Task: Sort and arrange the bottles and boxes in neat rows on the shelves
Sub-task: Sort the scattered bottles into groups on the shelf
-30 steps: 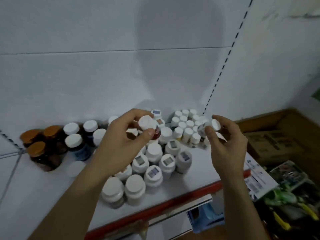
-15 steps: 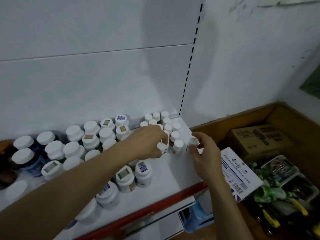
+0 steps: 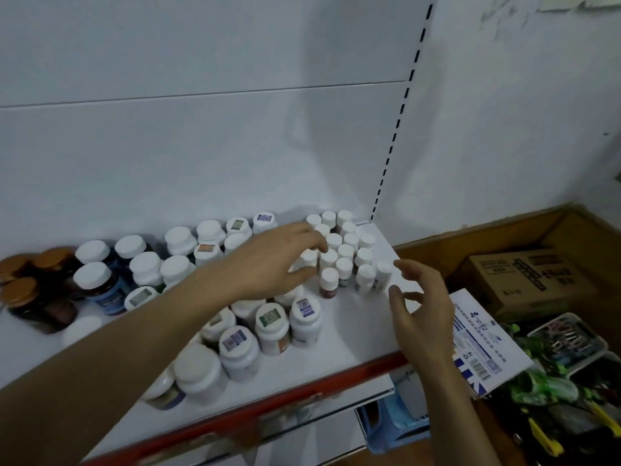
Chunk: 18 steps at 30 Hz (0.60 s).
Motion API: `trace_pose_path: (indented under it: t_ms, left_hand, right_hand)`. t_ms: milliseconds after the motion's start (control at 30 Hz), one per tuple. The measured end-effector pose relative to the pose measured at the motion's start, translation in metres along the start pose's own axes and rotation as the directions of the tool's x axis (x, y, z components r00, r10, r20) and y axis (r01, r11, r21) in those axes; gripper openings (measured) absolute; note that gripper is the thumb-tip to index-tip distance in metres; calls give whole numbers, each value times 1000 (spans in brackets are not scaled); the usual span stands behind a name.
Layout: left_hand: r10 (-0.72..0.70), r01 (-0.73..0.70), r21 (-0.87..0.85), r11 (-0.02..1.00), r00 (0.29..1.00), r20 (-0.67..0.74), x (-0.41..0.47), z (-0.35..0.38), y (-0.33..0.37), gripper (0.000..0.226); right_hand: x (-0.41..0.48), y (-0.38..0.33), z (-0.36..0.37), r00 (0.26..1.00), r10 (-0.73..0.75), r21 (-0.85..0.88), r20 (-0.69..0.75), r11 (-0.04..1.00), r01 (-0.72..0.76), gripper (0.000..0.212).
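Observation:
A white shelf (image 3: pixel 353 334) with a red front edge holds several bottles. Small white-capped bottles (image 3: pixel 347 245) stand in rows at its back right corner. My left hand (image 3: pixel 272 264) reaches over the larger white bottles (image 3: pixel 272 326) and pinches one small white bottle (image 3: pixel 308 258) between thumb and fingers at the left edge of that cluster. My right hand (image 3: pixel 418 304) hovers with its fingers spread just right of the front small bottle (image 3: pixel 383 272), holding nothing. Dark bottles with white caps (image 3: pixel 100 287) and amber jars with orange lids (image 3: pixel 23 294) stand at the left.
Right of the shelf is a brown bin with a cardboard box (image 3: pixel 524 280), a white and blue carton (image 3: pixel 480 344) and green and yellow clutter (image 3: pixel 554 391). A blue plastic stool (image 3: pixel 396 422) sits below the shelf. The slotted upright (image 3: pixel 396 129) marks the shelf's right end.
My right hand has let go of its small bottle at the front right of the cluster and drawn back, open. My left hand has lowered its small bottle among the rows.

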<state>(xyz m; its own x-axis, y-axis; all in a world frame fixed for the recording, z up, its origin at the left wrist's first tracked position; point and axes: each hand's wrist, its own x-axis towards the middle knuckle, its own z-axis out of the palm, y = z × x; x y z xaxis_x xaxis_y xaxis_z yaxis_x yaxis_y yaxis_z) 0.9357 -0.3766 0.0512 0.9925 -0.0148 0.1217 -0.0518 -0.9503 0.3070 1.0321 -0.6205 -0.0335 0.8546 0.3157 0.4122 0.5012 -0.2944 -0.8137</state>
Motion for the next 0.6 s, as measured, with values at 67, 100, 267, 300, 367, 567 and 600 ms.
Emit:
trace_pose_path:
  t_ms: [67, 100, 267, 300, 367, 567, 600]
  left_hand:
    - [-12, 11, -17, 1000, 996, -88, -34, -15, -8, 29]
    - [-53, 45, -58, 997, 989, -141, -56, -23, -9, 27]
    - [-411, 290, -326, 900, 815, -408, -185, -20, -14, 51]
    - [-481, 323, -393, 861, 770, -420, -205, -8, -14, 69]
    - [-534, 359, -417, 835, 710, -458, -232, 13, -8, 101]
    - [-525, 249, -524, 814, 701, -483, -245, 21, -5, 95]
    - [-508, 253, -498, 829, 712, -484, -245, 22, -8, 83]
  right_hand:
    - [-9, -21, 5, 991, -72, 54, 111, 996, 67, 38]
    - [-15, -31, 9, 972, -90, 76, 218, 994, 75, 38]
    - [-39, -68, 47, 782, -69, 85, 620, 996, 21, 87]
    - [-42, -71, 55, 772, -67, 78, 633, 997, 23, 91]
    - [-47, -75, 65, 779, -62, 39, 624, 998, 48, 94]
    - [-60, -77, 66, 832, -5, 0, 555, 1000, 6, 104]
    - [-62, -78, 66, 851, 1, -35, 525, 999, 20, 101]
